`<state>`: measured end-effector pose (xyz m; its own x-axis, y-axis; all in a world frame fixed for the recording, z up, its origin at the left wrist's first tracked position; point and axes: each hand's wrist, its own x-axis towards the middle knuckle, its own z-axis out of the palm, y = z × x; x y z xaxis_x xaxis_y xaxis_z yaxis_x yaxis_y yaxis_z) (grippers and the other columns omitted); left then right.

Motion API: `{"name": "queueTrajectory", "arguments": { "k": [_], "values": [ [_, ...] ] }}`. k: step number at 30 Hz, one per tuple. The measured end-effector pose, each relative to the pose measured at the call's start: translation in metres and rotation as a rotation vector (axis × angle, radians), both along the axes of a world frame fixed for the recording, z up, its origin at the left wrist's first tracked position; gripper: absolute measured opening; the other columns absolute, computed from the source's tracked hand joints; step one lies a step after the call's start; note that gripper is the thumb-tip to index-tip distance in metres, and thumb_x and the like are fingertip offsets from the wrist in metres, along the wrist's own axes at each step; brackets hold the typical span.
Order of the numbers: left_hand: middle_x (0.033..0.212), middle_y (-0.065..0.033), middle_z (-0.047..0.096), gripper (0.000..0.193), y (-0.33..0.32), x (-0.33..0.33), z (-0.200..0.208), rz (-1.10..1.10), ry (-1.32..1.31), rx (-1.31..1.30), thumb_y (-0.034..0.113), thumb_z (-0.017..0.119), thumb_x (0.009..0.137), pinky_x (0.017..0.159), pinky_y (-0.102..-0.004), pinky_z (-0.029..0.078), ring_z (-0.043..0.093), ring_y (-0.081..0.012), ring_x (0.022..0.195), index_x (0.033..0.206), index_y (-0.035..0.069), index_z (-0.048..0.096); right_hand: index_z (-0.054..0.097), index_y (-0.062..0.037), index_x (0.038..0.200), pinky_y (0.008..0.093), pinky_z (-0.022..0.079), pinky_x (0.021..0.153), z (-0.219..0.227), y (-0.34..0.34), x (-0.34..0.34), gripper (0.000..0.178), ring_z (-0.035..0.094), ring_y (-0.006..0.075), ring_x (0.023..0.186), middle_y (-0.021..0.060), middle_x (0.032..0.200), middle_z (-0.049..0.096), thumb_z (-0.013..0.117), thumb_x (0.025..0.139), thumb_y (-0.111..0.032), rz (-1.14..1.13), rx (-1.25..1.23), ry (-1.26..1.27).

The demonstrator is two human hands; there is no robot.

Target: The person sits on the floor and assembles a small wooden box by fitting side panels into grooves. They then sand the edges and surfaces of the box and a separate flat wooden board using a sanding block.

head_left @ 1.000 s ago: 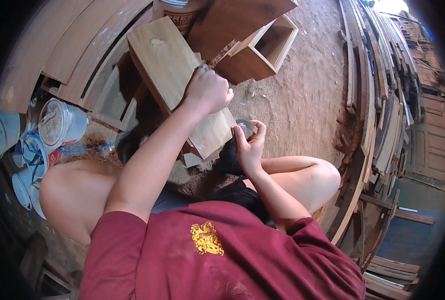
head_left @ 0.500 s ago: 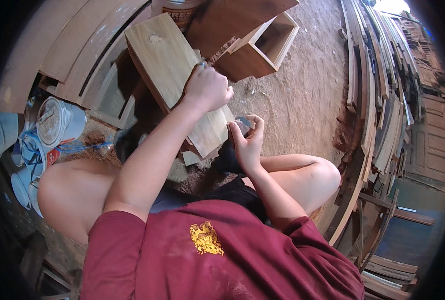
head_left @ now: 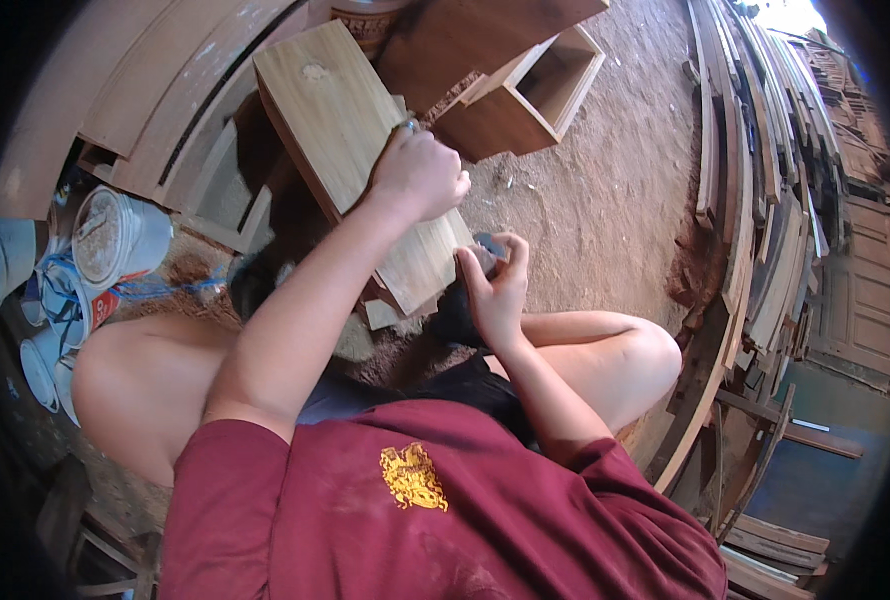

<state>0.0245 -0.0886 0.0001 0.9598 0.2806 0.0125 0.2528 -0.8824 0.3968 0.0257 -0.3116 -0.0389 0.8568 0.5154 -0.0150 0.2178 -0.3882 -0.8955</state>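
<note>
A long wooden box (head_left: 337, 95) with a pale, smooth top lies slanted in front of me, its near end close to my legs. Over its right side my left hand (head_left: 420, 178) is closed in a fist; a small shiny bit shows by the fingers, but what they hold is hidden. Beside the box's near right corner, my right hand (head_left: 497, 290) pinches a small folded grey piece (head_left: 487, 256) between thumb and fingers. It looks like a thin sheet, partly covered by the fingertips.
Beyond the box stands another open wooden box (head_left: 505, 110) next to a brown panel (head_left: 465, 45). White buckets (head_left: 115, 235) crowd the left, below leaning boards (head_left: 135, 100). Long planks (head_left: 745, 190) are stacked along the right. Dusty ground (head_left: 605, 200) lies between.
The grey piece in my right hand has turned, showing a darker side instead of a pale one. My left hand stays in almost the same place on the box.
</note>
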Motion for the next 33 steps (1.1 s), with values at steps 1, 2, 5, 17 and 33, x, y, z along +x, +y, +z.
{"name": "queueTrajectory", "arguments": {
  "k": [1,2,5,17,33],
  "values": [
    [0.082,-0.0149,0.073,0.042,0.004,0.0,0.001,0.013,-0.007,-0.015,0.038,0.057,0.094,0.102,-0.0496,0.045,0.068,-0.032,0.092,0.074,0.007,0.078,0.042,-0.0079,0.118,0.0208,0.047,0.056,0.0,0.007,0.004,0.037,0.061,0.0069,0.07,0.0071,0.088,0.069,0.073,0.097,-0.009,0.018,0.006,-0.037],
    [0.081,-0.0149,0.073,0.042,0.003,-0.001,-0.003,0.014,-0.033,0.007,0.038,0.057,0.094,0.102,-0.0495,0.045,0.068,-0.0321,0.091,0.073,0.008,0.077,0.043,-0.0076,0.119,0.0211,0.046,0.056,-0.002,-0.001,-0.003,0.038,0.061,0.0068,0.07,0.0073,0.088,0.069,0.073,0.096,-0.009,0.036,-0.028,-0.092],
    [0.079,-0.015,0.073,0.042,-0.001,-0.001,-0.008,0.022,-0.062,0.029,0.037,0.057,0.094,0.102,-0.0493,0.044,0.068,-0.0322,0.09,0.071,0.008,0.077,0.042,-0.0075,0.12,0.021,0.042,0.051,0.001,-0.026,-0.011,0.037,0.057,0.0057,0.064,0.0046,0.083,0.065,0.072,0.097,-0.007,-0.01,-0.108,0.118],
    [0.079,-0.0146,0.073,0.039,0.001,0.001,-0.002,0.034,-0.025,-0.002,0.036,0.059,0.091,0.103,-0.0495,0.043,0.068,-0.0316,0.093,0.071,0.008,0.077,0.056,-0.0036,0.109,0.0316,0.053,0.069,0.014,0.005,0.004,0.024,0.068,0.0156,0.077,0.0109,0.082,0.07,0.072,0.097,-0.017,0.053,-0.02,-0.001],
    [0.073,-0.0143,0.071,0.032,0.003,0.002,-0.003,-0.006,-0.039,-0.011,0.032,0.061,0.083,0.101,-0.0501,0.046,0.068,-0.0311,0.084,0.066,0.009,0.075,0.055,-0.0008,0.102,0.0213,0.044,0.059,0.019,0.007,0.008,0.022,0.058,0.0042,0.069,0.0053,0.079,0.069,0.073,0.097,-0.011,0.071,-0.134,-0.146]
  ]
}}
